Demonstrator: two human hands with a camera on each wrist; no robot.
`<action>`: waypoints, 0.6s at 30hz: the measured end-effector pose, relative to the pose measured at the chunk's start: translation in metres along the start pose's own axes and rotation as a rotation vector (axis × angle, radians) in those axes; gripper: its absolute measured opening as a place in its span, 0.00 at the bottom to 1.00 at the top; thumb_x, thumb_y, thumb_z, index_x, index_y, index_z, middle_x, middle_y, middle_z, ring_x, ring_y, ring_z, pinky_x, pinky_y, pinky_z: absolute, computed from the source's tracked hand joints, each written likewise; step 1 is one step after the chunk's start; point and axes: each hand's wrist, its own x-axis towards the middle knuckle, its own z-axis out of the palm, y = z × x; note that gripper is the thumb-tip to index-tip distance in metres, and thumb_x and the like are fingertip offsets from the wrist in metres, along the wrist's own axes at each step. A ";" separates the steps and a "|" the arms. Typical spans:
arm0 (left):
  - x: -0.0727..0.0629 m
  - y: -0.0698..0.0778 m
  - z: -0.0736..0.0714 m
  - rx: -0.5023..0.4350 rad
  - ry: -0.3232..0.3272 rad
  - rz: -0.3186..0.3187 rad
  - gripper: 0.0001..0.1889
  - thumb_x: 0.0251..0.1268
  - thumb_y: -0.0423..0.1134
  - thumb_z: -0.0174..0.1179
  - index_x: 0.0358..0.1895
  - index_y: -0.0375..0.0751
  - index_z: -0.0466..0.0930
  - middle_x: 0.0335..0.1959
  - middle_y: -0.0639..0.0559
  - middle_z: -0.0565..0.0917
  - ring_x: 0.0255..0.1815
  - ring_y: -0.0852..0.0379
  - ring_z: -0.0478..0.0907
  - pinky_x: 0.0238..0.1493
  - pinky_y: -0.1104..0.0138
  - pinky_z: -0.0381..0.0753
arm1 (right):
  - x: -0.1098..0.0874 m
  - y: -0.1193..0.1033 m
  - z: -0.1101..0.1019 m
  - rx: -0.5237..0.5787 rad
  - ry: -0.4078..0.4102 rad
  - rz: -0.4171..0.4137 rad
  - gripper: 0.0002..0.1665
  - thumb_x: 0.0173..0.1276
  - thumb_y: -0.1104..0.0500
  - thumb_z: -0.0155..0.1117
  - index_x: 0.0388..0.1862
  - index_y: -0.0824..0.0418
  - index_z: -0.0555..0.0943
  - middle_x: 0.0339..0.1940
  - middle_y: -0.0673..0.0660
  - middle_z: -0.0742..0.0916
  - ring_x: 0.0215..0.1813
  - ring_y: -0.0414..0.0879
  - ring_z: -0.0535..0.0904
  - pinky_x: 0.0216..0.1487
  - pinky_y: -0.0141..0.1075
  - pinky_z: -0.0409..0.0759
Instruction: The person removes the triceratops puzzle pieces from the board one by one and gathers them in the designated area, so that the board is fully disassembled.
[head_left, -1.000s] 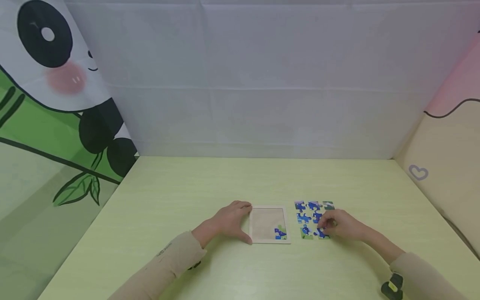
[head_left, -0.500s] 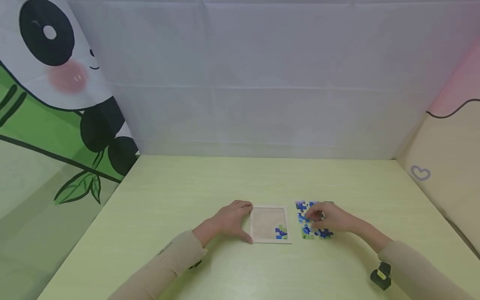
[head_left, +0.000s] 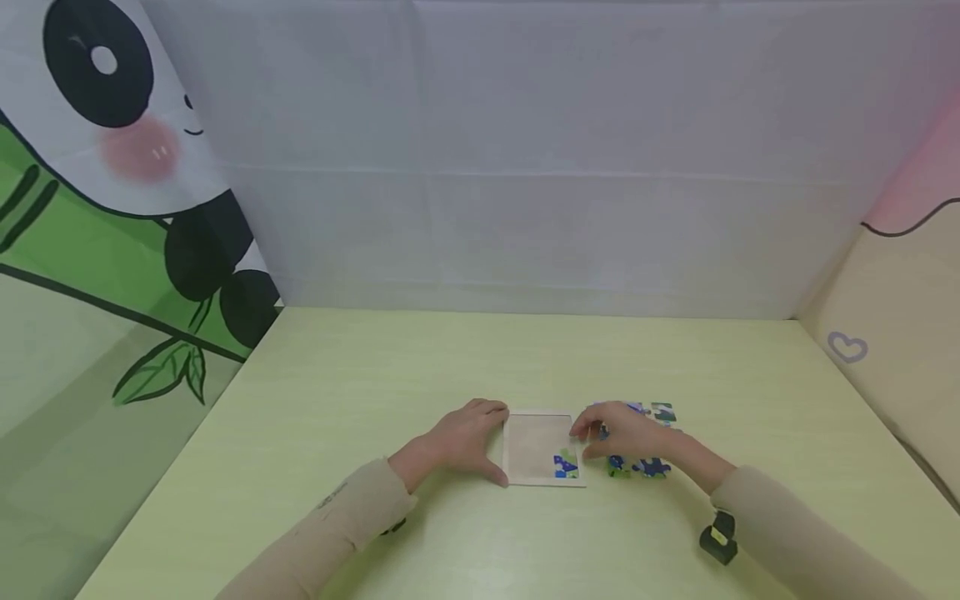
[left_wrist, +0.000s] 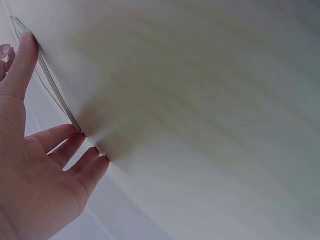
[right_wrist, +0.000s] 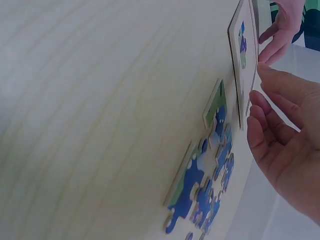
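A shallow, light-coloured puzzle tray lies flat on the table, with one blue-and-green jigsaw piece in its near right corner. My left hand holds the tray's left side, thumb at the near corner and fingers at the far corner; the left wrist view shows the thumb and fingertips on its edge. Just right of the tray is my right hand, fingertips beside its right rim. In the right wrist view a gap parts that thumb and fingers, and no piece shows between them. Loose jigsaw pieces lie under and behind this hand.
A pale wood-look table carries everything. Behind it hangs a plain, light wall cloth. A panda-printed panel borders the left, and a cream-and-pink panel the right. A dark wrist device sits at the right sleeve.
My right hand has moved left from the lower right pieces, across the group, to the tray's right rim. The left hand stays on the tray, and the piece inside has not shifted.
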 end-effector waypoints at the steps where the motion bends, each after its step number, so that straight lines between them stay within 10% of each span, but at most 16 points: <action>1: 0.000 0.000 0.000 -0.002 0.000 -0.001 0.53 0.35 0.66 0.67 0.65 0.37 0.62 0.66 0.48 0.63 0.67 0.49 0.56 0.61 0.59 0.65 | 0.002 -0.001 0.002 0.016 -0.005 -0.002 0.14 0.54 0.65 0.68 0.41 0.63 0.80 0.36 0.52 0.82 0.35 0.42 0.73 0.36 0.30 0.75; 18: 0.001 0.001 -0.001 -0.012 -0.001 -0.007 0.52 0.35 0.65 0.67 0.65 0.37 0.62 0.66 0.49 0.63 0.67 0.50 0.56 0.60 0.59 0.66 | 0.015 -0.004 0.022 0.027 -0.030 -0.002 0.15 0.47 0.64 0.73 0.37 0.60 0.82 0.36 0.49 0.82 0.39 0.42 0.75 0.41 0.31 0.76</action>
